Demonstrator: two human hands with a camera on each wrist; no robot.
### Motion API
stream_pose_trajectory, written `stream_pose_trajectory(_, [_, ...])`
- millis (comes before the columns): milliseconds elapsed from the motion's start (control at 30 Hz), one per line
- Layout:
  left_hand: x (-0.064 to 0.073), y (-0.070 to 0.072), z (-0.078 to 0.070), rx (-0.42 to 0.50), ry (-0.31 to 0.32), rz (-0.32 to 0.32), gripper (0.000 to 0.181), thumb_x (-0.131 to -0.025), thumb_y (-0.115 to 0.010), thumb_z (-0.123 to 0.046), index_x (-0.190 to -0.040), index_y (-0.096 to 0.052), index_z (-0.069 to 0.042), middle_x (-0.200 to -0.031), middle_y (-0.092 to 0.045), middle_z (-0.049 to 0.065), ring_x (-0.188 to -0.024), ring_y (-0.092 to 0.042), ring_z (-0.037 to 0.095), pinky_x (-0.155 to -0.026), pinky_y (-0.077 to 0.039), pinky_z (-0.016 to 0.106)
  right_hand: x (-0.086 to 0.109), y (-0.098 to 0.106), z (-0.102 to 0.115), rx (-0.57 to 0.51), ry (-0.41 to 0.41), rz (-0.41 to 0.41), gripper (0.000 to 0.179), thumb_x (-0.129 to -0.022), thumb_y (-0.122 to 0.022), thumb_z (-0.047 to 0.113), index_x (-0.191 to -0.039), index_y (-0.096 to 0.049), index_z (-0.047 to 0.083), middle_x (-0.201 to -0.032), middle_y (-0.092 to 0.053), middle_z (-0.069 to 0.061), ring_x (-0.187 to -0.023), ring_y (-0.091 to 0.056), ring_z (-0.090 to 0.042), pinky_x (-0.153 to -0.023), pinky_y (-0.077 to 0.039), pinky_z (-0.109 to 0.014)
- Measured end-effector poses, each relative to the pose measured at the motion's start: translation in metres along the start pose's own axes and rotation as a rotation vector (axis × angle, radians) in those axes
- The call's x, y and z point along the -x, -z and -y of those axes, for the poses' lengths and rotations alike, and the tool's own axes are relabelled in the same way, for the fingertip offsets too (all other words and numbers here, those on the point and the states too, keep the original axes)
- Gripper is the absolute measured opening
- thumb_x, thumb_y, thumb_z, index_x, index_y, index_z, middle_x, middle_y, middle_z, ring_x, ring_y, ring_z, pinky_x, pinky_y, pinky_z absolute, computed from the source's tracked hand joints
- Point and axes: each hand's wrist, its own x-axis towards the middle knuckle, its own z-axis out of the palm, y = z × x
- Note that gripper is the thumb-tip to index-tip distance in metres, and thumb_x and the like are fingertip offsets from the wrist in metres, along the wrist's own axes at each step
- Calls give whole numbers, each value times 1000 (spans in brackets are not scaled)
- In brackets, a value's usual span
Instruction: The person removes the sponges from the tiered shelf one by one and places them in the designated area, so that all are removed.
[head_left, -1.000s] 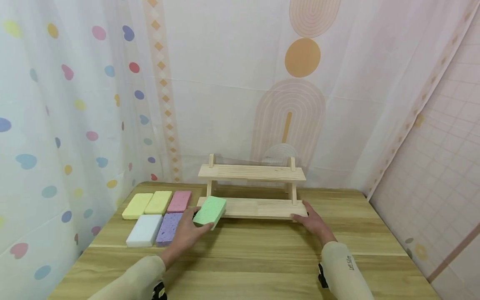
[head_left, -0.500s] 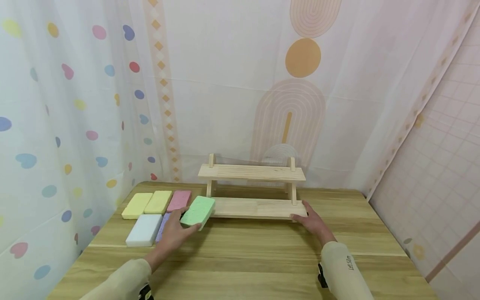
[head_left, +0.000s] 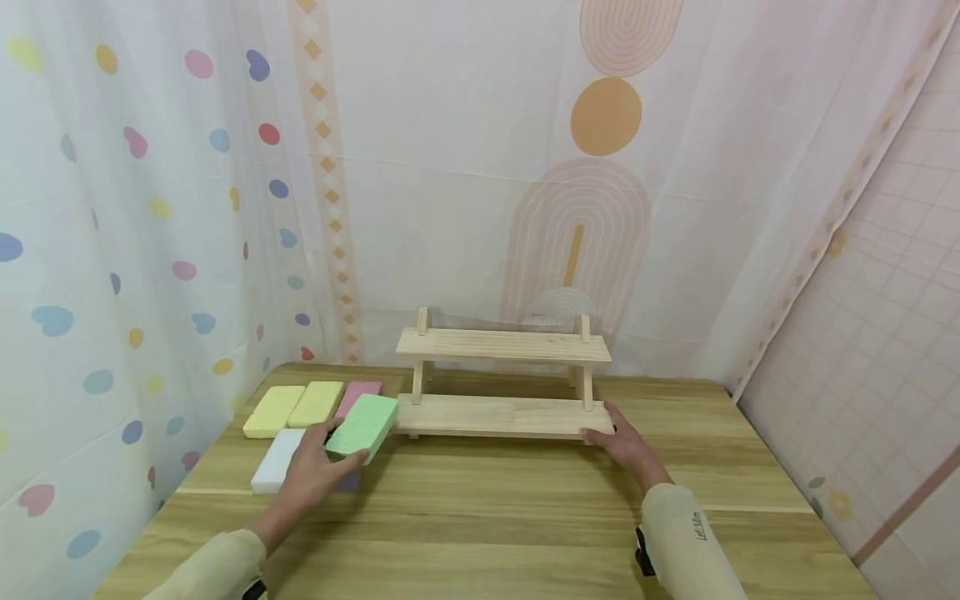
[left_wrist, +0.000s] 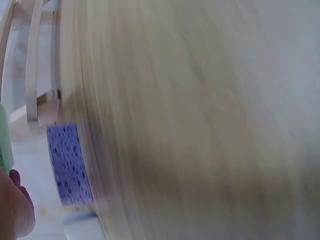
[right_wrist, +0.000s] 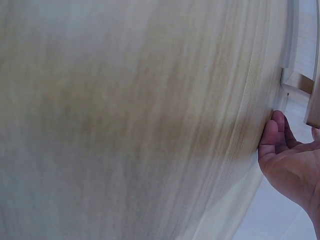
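Observation:
My left hand pinches a green sponge by its sides. The sponge is tilted and held above the other sponges, left of a two-tier wooden shelf. Below the hand lies a purple sponge, mostly hidden in the head view. A white sponge is partly covered by the same hand, and the green sponge overlaps a pink sponge. My right hand grips the right end of the lower shelf board, thumb at its front edge; in the right wrist view its other fingers are curled.
Two yellow sponges lie side by side at the back left of the wooden table. Patterned curtains hang close behind the table and along its left side. The shelf's upper board stands higher and further back.
My left hand has carried the green sponge leftward, away from the shelf's lower board and over the pink and purple sponges. The right hand and shelf have stayed in place.

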Motion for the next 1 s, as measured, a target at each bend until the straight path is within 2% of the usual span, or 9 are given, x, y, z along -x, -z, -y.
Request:
stream_pose_trajectory(233, [5, 16, 13, -8, 2, -13, 81, -87, -76, -34, -141, -38, 13, -135, -42, 31, -122, -42, 44, -97, -37, 58, 0, 1, -1, -3, -1, 2, 94, -95, -66, 39, -159, -4, 7, -160, -8, -29, -145, -8, -48, -113, -11, -64])
stream_pose_trajectory(467, [9, 35, 25, -36, 62, -19, 83, -88, -74, -37, -143, -35, 13, -134, -40, 33, -120, -43, 45, -96, -37, 58, 0, 1, -1, 14, -17, -2, 95, -94, -66, 42, -160, -4, 9, -161, -9, -27, -146, -9, -47, -113, -12, -63])
stream_pose_trajectory(733, [12, 57, 45, -86, 85, -37, 88, -90, -71, -40, -143, -31, 17, -137, -35, 38, -121, -39, 50, -95, -35, 63, 0, 0, 0, 28, -14, -7, 94, -95, -65, 43, -160, -6, 9, -160, -10, -27, -145, -10, -48, -113, -12, -64])
stream_pose_trajectory(1000, [14, 74, 64, -107, 123, -54, 93, -91, -69, -45, -144, -26, 18, -138, -31, 42, -121, -36, 54, -93, -33, 65, 0, 0, 0, 21, -21, -6, 95, -94, -65, 44, -160, -6, 10, -161, -9, -27, -146, -10, -47, -113, -12, -63])
